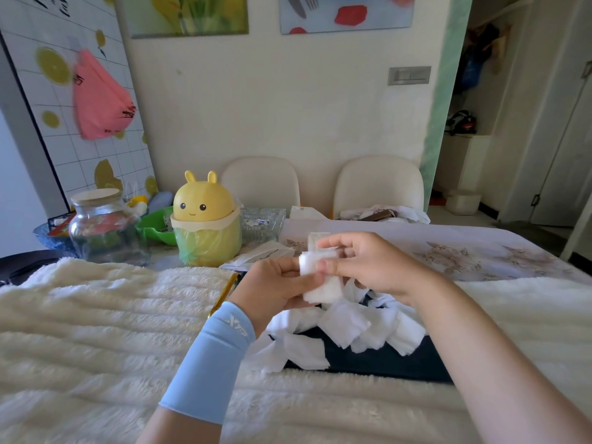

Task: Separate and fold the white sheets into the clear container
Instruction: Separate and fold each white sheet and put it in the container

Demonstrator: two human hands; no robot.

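A small folded white sheet (320,277) is held up above the table between both hands. My left hand (275,286), with a light blue sleeve on the forearm, grips its left side. My right hand (368,267) pinches its right side with thumb and fingers. Below them a loose heap of white sheets (346,325) lies on a dark tray (384,360). A clear patterned glass container (262,224) stands further back, beside the yellow bin.
A fluffy cream blanket (96,315) covers the near table. A yellow rabbit-shaped bin (206,219), a lidded glass jar (102,225) and a green bowl (157,224) stand at the back left. Two cream chairs (378,184) sit behind the table.
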